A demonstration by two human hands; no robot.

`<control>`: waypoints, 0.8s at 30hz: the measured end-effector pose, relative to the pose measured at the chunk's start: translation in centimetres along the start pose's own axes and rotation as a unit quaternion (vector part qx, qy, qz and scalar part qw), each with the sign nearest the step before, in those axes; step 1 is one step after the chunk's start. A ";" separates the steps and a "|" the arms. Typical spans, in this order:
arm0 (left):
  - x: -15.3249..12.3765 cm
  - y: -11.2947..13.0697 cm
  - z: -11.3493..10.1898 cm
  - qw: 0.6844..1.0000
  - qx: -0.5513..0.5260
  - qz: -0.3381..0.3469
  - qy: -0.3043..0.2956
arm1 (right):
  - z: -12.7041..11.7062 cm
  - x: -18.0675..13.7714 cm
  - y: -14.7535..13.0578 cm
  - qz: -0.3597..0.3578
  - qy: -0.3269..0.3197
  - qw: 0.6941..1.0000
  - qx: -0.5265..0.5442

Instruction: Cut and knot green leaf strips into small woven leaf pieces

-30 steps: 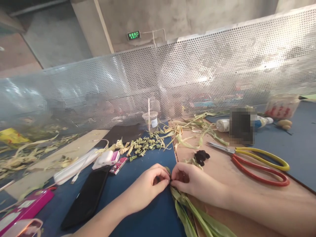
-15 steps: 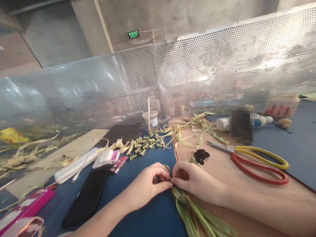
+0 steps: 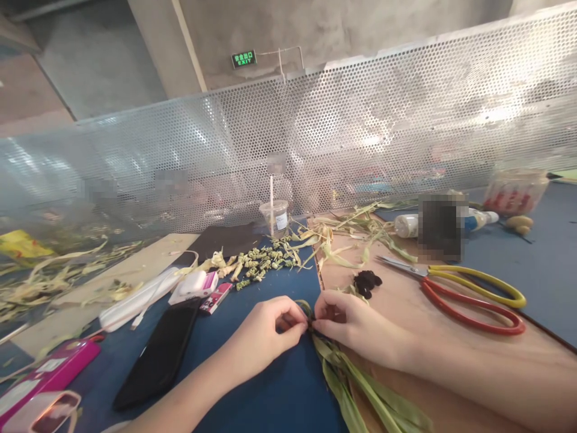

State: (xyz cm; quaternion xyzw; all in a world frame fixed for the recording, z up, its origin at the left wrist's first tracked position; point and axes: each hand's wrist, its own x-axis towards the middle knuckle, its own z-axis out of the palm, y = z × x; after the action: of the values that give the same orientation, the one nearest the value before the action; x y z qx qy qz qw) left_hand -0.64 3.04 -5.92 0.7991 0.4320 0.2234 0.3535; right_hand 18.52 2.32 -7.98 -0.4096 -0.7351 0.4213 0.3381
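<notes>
Long green leaf strips (image 3: 347,379), like corn husk, run from between my hands toward the table's near edge. My left hand (image 3: 277,328) pinches the upper end of the strips between thumb and fingertips. Close beside it, my right hand (image 3: 345,322) is closed on the same leaf end, fingers curled and thumb pressed in. A small loop of leaf rises between the fingertips; its exact shape is partly hidden by my fingers. Beyond my right hand lies a small dark clump (image 3: 367,282).
Scissors (image 3: 455,291) with red and yellow handles lie on the right board. Small knotted green pieces (image 3: 265,261) and dry leaf strips (image 3: 342,240) lie ahead. A lidded cup (image 3: 274,216) with a straw stands by the perforated screen. A black phone (image 3: 157,355) lies left.
My left fingertips have drawn slightly left, away from my right ones, and more of the leaf loop shows between them. The surrounding things stay put.
</notes>
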 end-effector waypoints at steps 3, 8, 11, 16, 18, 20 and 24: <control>0.0 0.0 0.1 1.000 -0.003 0.010 0.004 | 0.0 0.0 0.0 -0.004 0.014 1.000 -0.015; -0.2 0.3 0.1 1.000 0.003 0.029 -0.005 | 0.0 -0.1 -0.1 -0.013 0.016 0.999 -0.028; -0.4 0.6 0.0 0.999 0.011 0.033 -0.009 | 0.0 -0.1 -0.1 -0.015 0.020 0.999 -0.043; -0.4 0.8 -0.4 0.999 0.008 0.034 -0.006 | 0.1 -0.2 -0.1 -0.035 0.037 0.996 -0.067; -0.5 0.8 -0.6 1.000 -0.008 0.020 -0.002 | 0.1 -0.2 0.0 -0.040 0.045 0.995 -0.079; -0.5 0.9 -0.6 0.999 -0.034 0.009 0.008 | 0.2 -0.1 0.1 -0.037 0.064 0.993 -0.087; -0.4 1.1 -0.4 0.994 -0.094 0.005 0.060 | 0.4 0.4 0.3 0.027 0.100 0.994 -0.019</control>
State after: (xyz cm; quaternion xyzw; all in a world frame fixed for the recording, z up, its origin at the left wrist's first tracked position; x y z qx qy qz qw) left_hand -0.54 2.41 -4.87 0.7499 0.4252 0.3126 0.3990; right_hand 18.08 2.61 -8.33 -0.4754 -0.6944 0.3732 0.3906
